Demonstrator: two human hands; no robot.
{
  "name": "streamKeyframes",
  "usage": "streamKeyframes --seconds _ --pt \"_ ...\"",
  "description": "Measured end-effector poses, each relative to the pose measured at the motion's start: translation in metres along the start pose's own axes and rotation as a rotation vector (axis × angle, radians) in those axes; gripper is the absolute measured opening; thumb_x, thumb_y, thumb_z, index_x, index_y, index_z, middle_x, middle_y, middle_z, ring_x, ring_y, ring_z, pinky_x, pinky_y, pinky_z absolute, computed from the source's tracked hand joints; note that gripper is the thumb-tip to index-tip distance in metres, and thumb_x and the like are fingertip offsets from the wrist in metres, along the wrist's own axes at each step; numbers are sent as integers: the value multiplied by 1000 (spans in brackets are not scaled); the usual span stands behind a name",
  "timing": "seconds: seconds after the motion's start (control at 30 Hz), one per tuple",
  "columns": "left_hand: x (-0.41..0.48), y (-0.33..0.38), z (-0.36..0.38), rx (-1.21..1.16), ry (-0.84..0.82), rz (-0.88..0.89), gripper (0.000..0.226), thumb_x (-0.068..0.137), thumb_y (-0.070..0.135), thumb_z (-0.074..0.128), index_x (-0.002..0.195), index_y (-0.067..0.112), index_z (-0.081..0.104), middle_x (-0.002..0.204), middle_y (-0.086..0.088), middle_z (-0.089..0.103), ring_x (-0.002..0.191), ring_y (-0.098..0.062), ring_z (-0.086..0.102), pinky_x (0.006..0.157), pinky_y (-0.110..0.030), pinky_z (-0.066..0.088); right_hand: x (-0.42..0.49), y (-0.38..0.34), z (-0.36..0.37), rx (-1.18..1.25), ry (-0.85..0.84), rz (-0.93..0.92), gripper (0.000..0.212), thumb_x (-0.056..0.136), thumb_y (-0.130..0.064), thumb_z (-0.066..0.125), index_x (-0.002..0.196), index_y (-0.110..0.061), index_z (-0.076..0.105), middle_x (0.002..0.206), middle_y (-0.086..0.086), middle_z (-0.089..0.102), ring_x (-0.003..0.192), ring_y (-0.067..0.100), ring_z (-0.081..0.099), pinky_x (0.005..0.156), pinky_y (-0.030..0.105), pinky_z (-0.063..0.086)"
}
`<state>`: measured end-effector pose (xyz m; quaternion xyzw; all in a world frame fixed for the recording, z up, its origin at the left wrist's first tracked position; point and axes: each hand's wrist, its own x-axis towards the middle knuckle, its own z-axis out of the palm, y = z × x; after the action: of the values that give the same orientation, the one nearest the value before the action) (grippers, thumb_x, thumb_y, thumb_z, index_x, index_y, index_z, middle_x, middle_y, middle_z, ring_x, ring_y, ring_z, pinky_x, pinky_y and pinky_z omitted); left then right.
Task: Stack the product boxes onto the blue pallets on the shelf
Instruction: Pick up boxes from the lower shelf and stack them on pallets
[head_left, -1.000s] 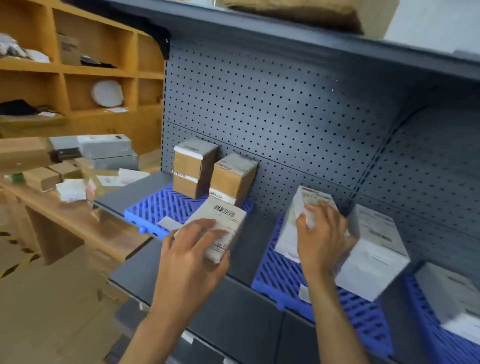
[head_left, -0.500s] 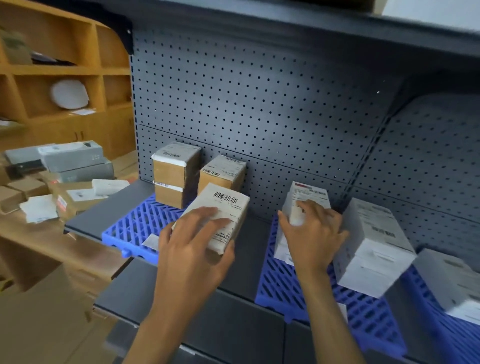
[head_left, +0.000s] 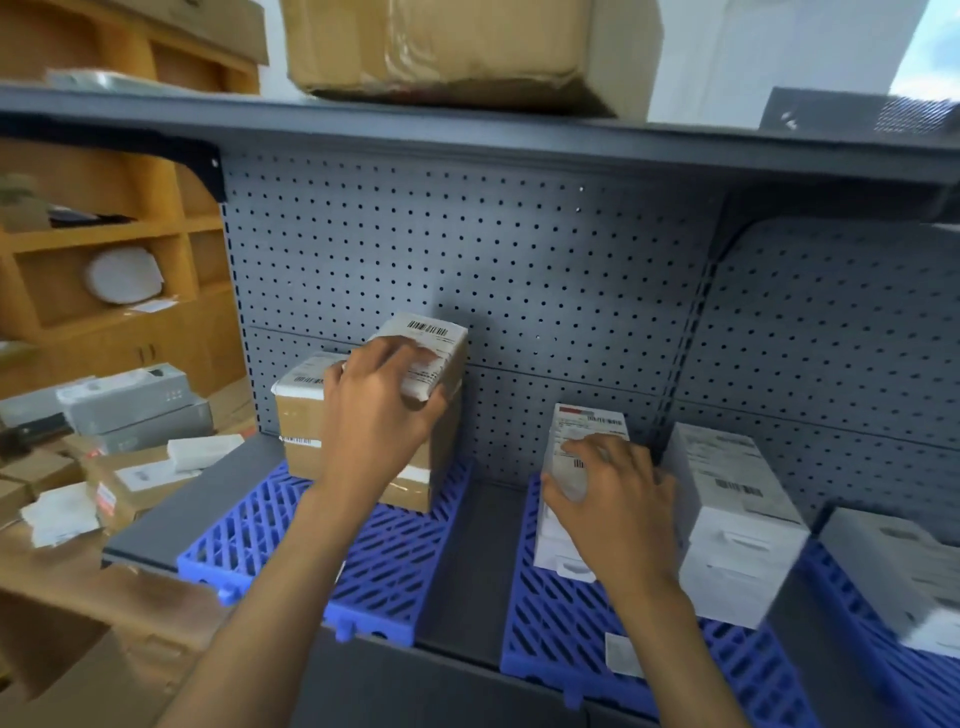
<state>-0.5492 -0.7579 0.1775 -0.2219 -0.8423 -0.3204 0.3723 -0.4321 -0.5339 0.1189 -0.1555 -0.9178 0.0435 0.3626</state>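
Note:
My left hand (head_left: 379, 415) grips a small brown box with a white barcode label (head_left: 431, 343), holding it on top of the right brown box on the left blue pallet (head_left: 291, 545). Beside it stands another labelled brown box (head_left: 298, 410). My right hand (head_left: 613, 509) holds a white labelled box (head_left: 587, 431) standing on the middle blue pallet (head_left: 561, 629). A larger white box (head_left: 737, 525) sits to its right on the same pallet.
A third blue pallet (head_left: 893, 670) at the right carries another white box (head_left: 904, 571). The grey pegboard (head_left: 519, 270) backs the shelf, and an upper shelf holds a large cardboard box (head_left: 447, 47). A wooden counter (head_left: 78, 587) at left holds several packages.
My left hand has lifted the small labelled box up and back, onto the brown boxes on the left pallet. My right hand stays on the white box.

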Motion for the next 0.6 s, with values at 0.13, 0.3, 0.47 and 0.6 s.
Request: streamKeyframes --seconds 0.13,0.3,0.47,0.6 --pt "25 -13 26 -8 -86 -37 38 80 46 67 112 26 72 118 7 66 115 -22 59 95 -46 40 1 2 2 39 -7 -9 40 83 -55 54 102 -28 75 111 -5 71 103 27 64 82 47 52" --pt "38 -22 42 -65 -130 -72 44 78 51 60 114 28 72 116 8 66 113 -21 60 97 -45 42 -2 4 5 25 0 -10 35 81 -53 55 98 -30 75 105 -8 71 98 25 65 81 45 53" --pt "42 -24 49 -41 -155 -22 48 83 61 53 117 30 69 118 9 66 115 -22 60 102 -54 43 -3 3 3 26 -17 -5 34 81 -53 57 100 -31 75 108 -9 70 102 24 64 83 44 51" --pt "37 -21 44 69 -200 43 50 91 64 60 128 30 63 132 5 60 133 -19 50 117 -64 23 -10 -1 -1 59 -6 5 26 82 -48 71 102 -31 74 112 -11 68 107 23 62 88 46 48"
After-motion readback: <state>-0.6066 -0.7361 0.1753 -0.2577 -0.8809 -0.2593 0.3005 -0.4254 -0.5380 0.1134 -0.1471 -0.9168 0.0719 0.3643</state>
